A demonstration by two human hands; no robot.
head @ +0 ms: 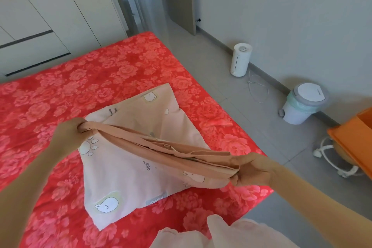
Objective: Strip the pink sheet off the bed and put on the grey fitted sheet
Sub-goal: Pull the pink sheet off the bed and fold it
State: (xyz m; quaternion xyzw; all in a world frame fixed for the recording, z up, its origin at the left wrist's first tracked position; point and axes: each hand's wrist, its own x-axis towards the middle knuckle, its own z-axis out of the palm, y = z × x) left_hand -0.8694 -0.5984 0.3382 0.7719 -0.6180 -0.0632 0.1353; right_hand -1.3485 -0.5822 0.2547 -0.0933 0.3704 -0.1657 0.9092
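Hands hold the pink sheet [128,171] at both ends. My left hand [68,129] is curled around one end of its bunched top fold, and my right hand [254,169] pinches the other end, thumb on top. That fold is pulled taut between them, raised a little. The rest of the sheet, printed with bears and paw marks, lies folded flat on the bed [100,78], near the corner closest to me, on the red rose-patterned cover. On the floor to my right stand a white humidifier [240,59] and a pedal bin [304,104], with a loose white cable [258,88] between them.
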